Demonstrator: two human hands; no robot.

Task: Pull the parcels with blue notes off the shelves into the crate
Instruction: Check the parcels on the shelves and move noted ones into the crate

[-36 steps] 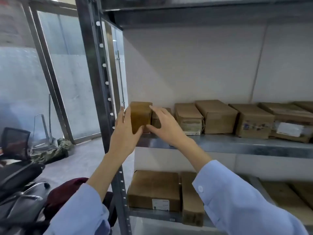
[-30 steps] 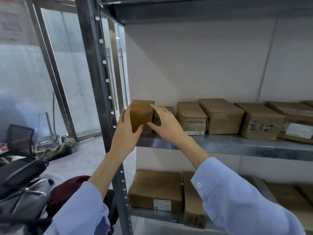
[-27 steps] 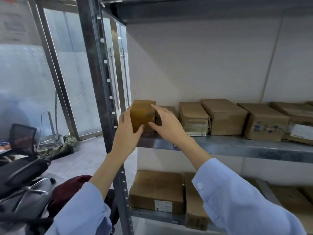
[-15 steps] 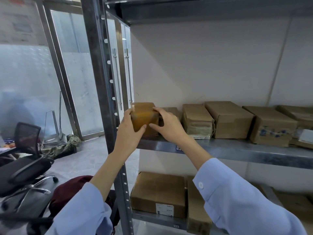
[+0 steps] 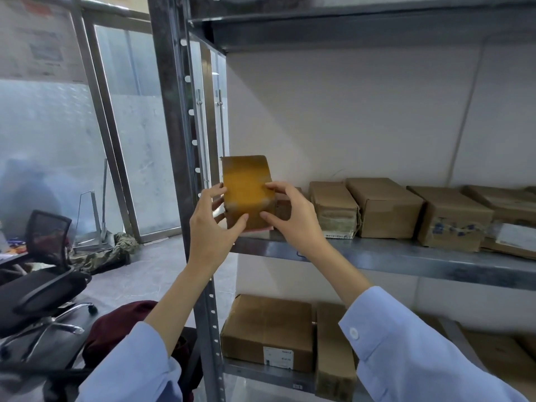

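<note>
A small brown parcel [image 5: 246, 187] wrapped in yellowish tape is tipped up on end at the left end of the middle shelf [image 5: 406, 258]. My left hand [image 5: 211, 224] grips its left side and my right hand [image 5: 293, 216] grips its right side. No blue note shows on its visible face. A pink edge peeks out under its bottom. Several more brown parcels lie in a row to the right; one [image 5: 452, 220] carries blue marks on its front. No crate is in view.
A steel upright [image 5: 185, 175] stands just left of my hands. Two parcels [image 5: 269, 332] sit on the lower shelf. Left of the rack are a glass door, office chairs [image 5: 43, 285] and a dark red garment [image 5: 116, 329].
The parcel, which sat flat on the shelf between my hands, has been tilted up on end and lifted slightly. Both hands stayed on its sides. The view came closer.
</note>
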